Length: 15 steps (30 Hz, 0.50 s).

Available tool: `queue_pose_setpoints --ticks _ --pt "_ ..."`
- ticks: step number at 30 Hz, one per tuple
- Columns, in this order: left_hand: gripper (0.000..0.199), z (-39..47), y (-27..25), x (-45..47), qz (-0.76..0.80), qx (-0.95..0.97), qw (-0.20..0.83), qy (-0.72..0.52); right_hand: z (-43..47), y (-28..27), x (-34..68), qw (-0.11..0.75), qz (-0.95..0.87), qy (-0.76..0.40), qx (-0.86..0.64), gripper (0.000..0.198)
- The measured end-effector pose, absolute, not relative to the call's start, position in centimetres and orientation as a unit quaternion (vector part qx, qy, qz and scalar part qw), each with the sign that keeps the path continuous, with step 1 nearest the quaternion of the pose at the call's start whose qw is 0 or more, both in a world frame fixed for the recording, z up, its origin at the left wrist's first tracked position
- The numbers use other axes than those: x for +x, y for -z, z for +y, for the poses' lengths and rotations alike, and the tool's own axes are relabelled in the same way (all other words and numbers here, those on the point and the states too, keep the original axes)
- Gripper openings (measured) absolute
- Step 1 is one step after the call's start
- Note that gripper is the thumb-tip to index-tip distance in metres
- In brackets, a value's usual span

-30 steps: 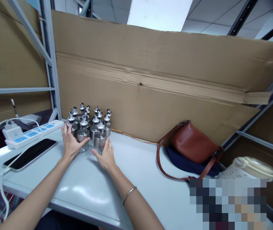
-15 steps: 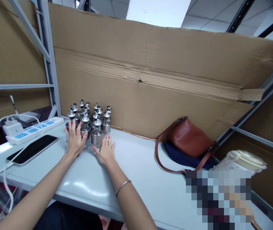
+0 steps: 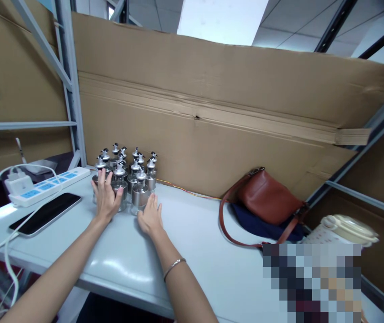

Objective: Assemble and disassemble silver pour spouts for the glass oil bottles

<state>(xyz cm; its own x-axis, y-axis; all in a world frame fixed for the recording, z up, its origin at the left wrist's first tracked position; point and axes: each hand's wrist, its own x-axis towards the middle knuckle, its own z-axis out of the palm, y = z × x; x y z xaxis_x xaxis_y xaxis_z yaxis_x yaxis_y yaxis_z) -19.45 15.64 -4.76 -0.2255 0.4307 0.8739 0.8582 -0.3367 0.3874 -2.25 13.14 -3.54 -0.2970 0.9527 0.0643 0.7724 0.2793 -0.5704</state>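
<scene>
Several small glass bottles with metal bands and silver clamp-like tops stand upright in a tight group at the back left of the table. My left hand (image 3: pixel 107 195) is open, fingers spread, against the front-left bottles and partly covering them. My right hand (image 3: pixel 150 214) lies open by the lower right side of the front bottle (image 3: pixel 140 195), its fingertips at or very near the glass. Another bottle (image 3: pixel 119 186) stands between my hands, just right of my left fingers. A bracelet (image 3: pixel 174 268) circles my right wrist.
Left of the bottles lie a power strip (image 3: pixel 50 186) with a white charger and cables, and a phone (image 3: pixel 46 214). A brown leather bag (image 3: pixel 269 195) rests on dark blue cloth at the right, near a cream-lidded container (image 3: pixel 346 229). Cardboard (image 3: pixel 205 148) walls the back.
The front bottle has shifted slightly right, away from its neighbour. My right hand has moved a little right and its thumb has drawn in. My left hand stays at the bottles.
</scene>
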Motion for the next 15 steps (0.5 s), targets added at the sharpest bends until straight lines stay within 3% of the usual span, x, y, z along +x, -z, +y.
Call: queue_pose_setpoints --ticks 15 --pt "0.057 15.4 4.37 -19.38 -0.559 -0.584 0.2 0.553 13.68 4.34 -2.19 0.255 -0.756 -0.21 -0.565 0.08"
